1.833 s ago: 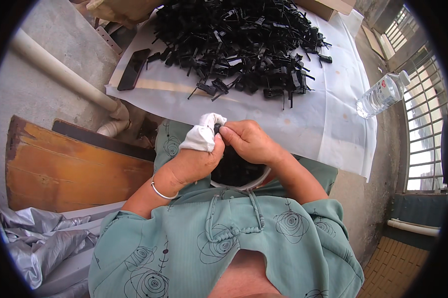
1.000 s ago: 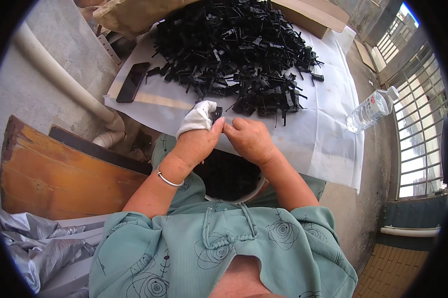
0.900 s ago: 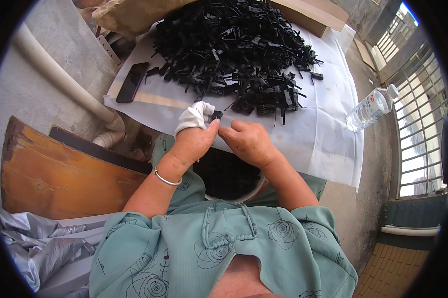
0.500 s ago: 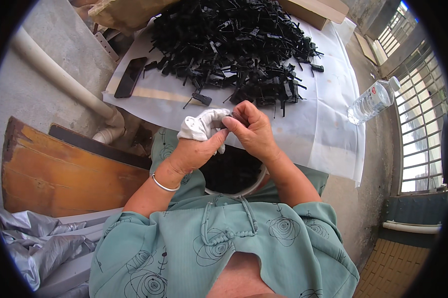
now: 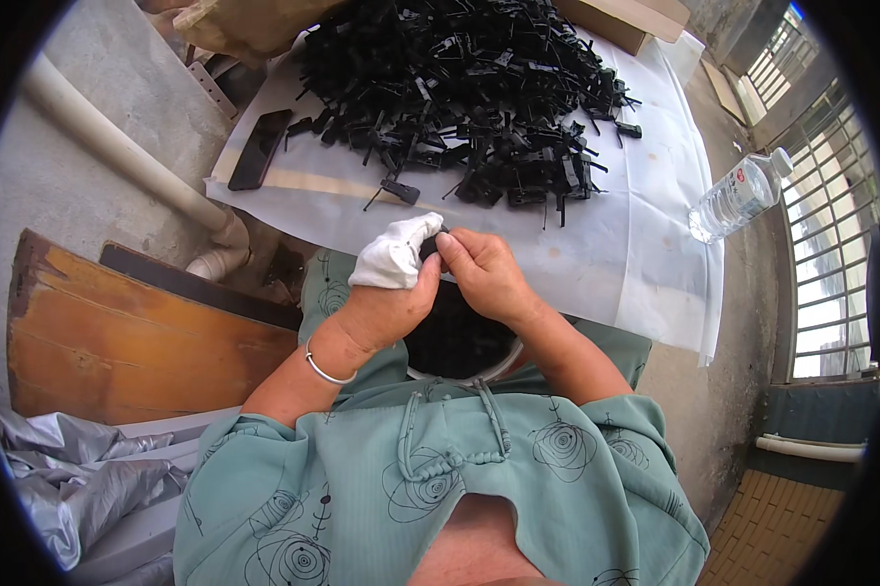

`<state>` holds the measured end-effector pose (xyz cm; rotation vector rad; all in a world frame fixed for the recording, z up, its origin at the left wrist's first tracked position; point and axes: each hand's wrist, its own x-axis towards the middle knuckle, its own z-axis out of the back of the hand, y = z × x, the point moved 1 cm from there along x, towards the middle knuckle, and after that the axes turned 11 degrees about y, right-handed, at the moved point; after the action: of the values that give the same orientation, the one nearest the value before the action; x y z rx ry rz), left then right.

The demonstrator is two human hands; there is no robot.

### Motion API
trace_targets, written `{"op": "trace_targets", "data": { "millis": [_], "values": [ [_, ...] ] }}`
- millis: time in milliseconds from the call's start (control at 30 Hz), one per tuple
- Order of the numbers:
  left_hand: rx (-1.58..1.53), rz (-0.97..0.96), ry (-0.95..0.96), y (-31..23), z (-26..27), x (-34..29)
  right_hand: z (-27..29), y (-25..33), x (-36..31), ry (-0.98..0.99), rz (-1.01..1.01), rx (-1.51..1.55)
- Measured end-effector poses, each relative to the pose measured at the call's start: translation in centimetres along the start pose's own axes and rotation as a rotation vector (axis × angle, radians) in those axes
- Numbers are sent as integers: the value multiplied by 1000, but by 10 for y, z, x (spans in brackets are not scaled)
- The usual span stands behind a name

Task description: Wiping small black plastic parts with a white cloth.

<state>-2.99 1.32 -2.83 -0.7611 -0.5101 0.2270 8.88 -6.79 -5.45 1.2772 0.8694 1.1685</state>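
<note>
Both hands meet in front of me, above a bucket [image 5: 511, 367] of dark pieces between my knees. White cloth covers the fingers of my left hand [image 5: 396, 283], which is closed on a small black plastic part [image 5: 428, 246]. My right hand [image 5: 484, 273] pinches the same part from the other side, thumb and fingers pressed together. Most of the part is hidden by the fingers. Just beyond lies a heap of black plastic parts [image 5: 459, 88] with thin stems, on a white-covered table [image 5: 596, 264]. One single black part [image 5: 399, 191] rests apart at the heap's near edge.
A dark phone [image 5: 260, 149] lies at the table's left edge. Toward the right edge stands a clear water bottle [image 5: 737, 198]. A cardboard box [image 5: 620, 21] is at the back. To my left are a wooden board [image 5: 147, 342], a pipe [image 5: 127, 146] and silver sheeting [image 5: 88, 479].
My right hand's fingers have curled in and come slightly lower, closer against the cloth-covered left fingers. The black part between them has shifted a little. The view has moved slightly.
</note>
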Motion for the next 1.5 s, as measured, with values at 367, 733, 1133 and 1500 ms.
{"op": "trace_targets", "data": {
  "millis": [367, 733, 1133, 1500],
  "values": [
    [-679, 313, 117, -2, 21, 8, 24, 20, -3, 66, 188, -359],
    [-530, 253, 198, -3, 13, 3, 15, 27, 0, 119, 76, -197],
    [-165, 267, 200, -12, 28, -6, -9, 14, 10, 194, 46, -104],
    [-143, 394, 441, 32, 43, -16, -14, -13, 70, -11, -141, -1051]
  ]
}}
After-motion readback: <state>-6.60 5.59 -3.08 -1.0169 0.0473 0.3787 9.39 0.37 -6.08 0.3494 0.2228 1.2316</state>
